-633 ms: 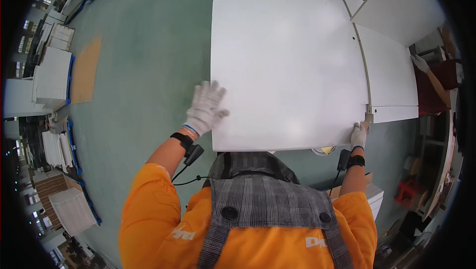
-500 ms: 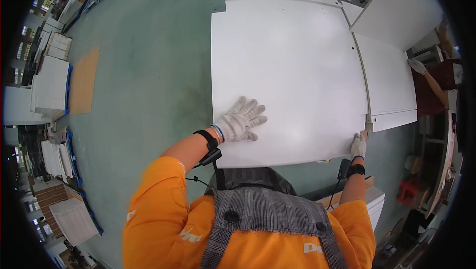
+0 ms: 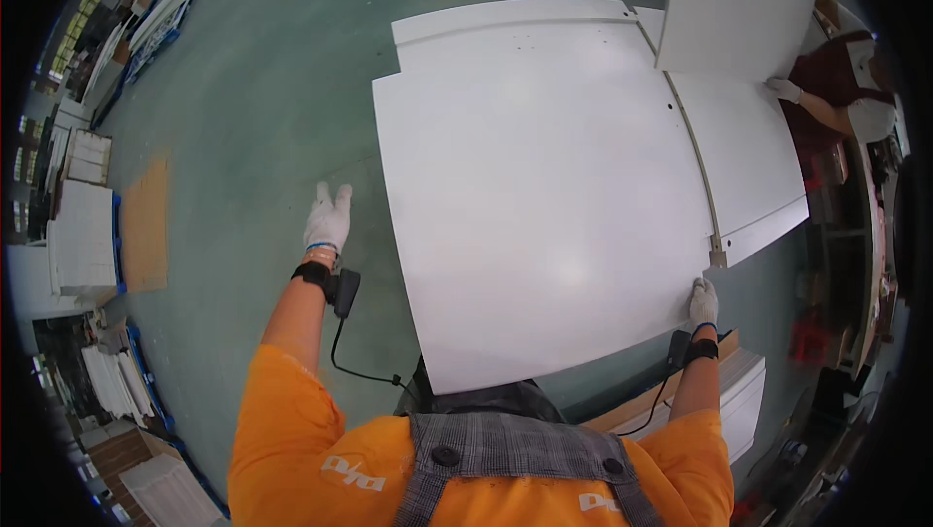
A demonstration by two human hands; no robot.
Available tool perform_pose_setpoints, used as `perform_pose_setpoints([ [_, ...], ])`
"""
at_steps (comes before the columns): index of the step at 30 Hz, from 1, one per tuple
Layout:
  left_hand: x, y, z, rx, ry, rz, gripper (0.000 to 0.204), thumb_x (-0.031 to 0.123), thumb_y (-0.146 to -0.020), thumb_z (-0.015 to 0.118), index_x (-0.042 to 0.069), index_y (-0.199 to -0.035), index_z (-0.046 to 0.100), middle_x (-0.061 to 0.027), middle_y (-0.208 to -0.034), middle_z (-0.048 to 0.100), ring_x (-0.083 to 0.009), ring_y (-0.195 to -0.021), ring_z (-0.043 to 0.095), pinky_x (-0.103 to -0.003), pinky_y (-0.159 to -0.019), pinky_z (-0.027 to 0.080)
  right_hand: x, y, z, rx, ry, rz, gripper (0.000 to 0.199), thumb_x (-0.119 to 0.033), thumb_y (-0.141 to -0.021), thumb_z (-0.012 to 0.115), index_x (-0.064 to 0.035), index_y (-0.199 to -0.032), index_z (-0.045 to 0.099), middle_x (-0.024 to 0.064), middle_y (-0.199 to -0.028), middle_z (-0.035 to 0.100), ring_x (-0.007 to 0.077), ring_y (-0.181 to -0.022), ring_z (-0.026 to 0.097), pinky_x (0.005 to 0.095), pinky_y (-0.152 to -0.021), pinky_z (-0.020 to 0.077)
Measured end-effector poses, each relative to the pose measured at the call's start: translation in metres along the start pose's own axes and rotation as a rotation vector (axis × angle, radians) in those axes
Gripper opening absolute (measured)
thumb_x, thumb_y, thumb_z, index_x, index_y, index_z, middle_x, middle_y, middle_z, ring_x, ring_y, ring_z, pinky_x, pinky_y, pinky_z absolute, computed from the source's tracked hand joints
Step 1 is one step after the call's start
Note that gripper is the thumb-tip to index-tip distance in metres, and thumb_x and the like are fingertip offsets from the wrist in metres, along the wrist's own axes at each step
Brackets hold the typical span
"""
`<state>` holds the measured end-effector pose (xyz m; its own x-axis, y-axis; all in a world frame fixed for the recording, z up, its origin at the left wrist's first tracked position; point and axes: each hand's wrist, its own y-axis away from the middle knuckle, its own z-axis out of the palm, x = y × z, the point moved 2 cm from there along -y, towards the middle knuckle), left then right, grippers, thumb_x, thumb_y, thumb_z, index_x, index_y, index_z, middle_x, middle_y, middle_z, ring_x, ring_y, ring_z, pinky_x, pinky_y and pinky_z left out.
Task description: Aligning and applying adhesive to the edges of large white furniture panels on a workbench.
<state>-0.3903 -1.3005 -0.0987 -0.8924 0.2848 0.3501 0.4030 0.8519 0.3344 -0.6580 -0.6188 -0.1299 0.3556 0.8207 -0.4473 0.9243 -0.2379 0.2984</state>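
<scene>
Your left hand (image 3: 328, 219) is off the work, fingers spread over the green floor (image 3: 262, 128), just left of the big white panel (image 3: 544, 206). That panel lies flat in front of you, near edge by your waist. Your right hand (image 3: 704, 303) has its fingers curled at the near right corner; can't tell if they're actually pinching it. Beyond the right edge there's a smaller white panel (image 3: 743, 153), with a co-worker's gloved hand (image 3: 783, 89) at its far side.

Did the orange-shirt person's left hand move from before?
Yes, the left hand moved left, off the white panel, toward the brown sheet on the floor.
</scene>
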Motion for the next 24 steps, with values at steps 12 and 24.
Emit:
perform_pose_setpoints([
  [12,-0.013,0.095,0.081,-0.277,0.489,0.048,0.035,0.021,-0.093,0.057,0.002,-0.122,0.053,-0.0039,-0.101,0.064,-0.0100,-0.084,0.057,-0.026,-0.071,0.047,-0.026,0.026,-0.004,-0.176,-0.035,-0.004,0.045,-0.034,-0.093,0.049,0.0002,-0.120,0.059,0.0189,-0.111,0.065,0.0290,-0.104,0.060,0.0345,-0.093,0.0435],
  [24,-0.041,0.097,0.043,-0.250,0.312,0.027,0.050,0.035,-0.088,0.051,-0.007,-0.114,0.054,-0.0119,-0.095,0.062,-0.0178,-0.081,0.059,-0.031,-0.068,0.049,0.045,0.117,0.007,-0.352,-0.116,0.082,0.046,-0.039,-0.092,0.049,-0.0030,-0.118,0.060,0.0213,-0.110,0.064,0.0332,-0.106,0.061,0.0382,-0.093,0.0446],
])
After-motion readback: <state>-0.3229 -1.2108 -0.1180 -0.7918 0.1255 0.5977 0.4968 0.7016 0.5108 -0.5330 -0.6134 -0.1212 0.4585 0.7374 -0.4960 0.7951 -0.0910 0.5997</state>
